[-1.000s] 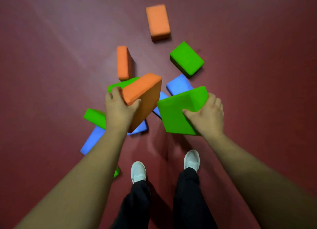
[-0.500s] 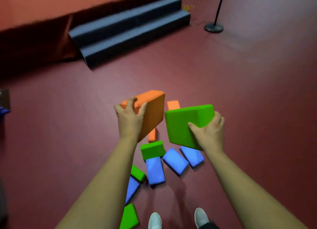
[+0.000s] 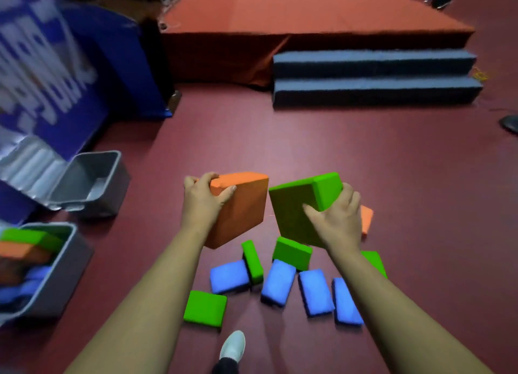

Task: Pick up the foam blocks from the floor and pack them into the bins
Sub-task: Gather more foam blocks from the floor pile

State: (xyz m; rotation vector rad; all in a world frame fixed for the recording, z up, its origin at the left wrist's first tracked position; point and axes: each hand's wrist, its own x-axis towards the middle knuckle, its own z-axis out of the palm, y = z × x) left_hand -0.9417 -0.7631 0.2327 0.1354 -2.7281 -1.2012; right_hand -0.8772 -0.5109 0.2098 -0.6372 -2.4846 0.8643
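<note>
Since the earlier frame the view has swung leftward. The grey steps (image 3: 372,76) now sit at 1 o'clock, and two bins have come into sight on the left. Both held blocks remain lifted; neither has been set down.

Hands:
- The left hand (image 3: 201,205) has its fingers curled over the top edge of the orange block (image 3: 241,214) with the thumb on the near face, a firm grip.
- The right hand (image 3: 336,225) has its fingers wrapped behind the green block (image 3: 297,205) with the thumb pressed on the broad face.
- The two blocks hang side by side, close but seemingly apart, above the floor (image 3: 280,138).

Bins:
- The empty bin (image 3: 116,190) stands at 9 o'clock from the hands.
- The part-filled bin (image 3: 67,272) stands at 8 o'clock and holds green, orange and blue blocks. It is blurred, so the room left cannot be judged.

Outstanding: the loose pile (image 3: 279,281) lies at 6 o'clock beneath the hands — four blue, four green, and one orange partly hidden behind the right wrist.

Assessment: the pick-up of this pair is done and the carry to the bins is the step in hand. The next move calls for travel toward 8–9 o'clock, then lowering each block flat before the fingers release. The empty bin looks the safer target. Roughly nine blocks remain, so the task is well short of complete.
</note>
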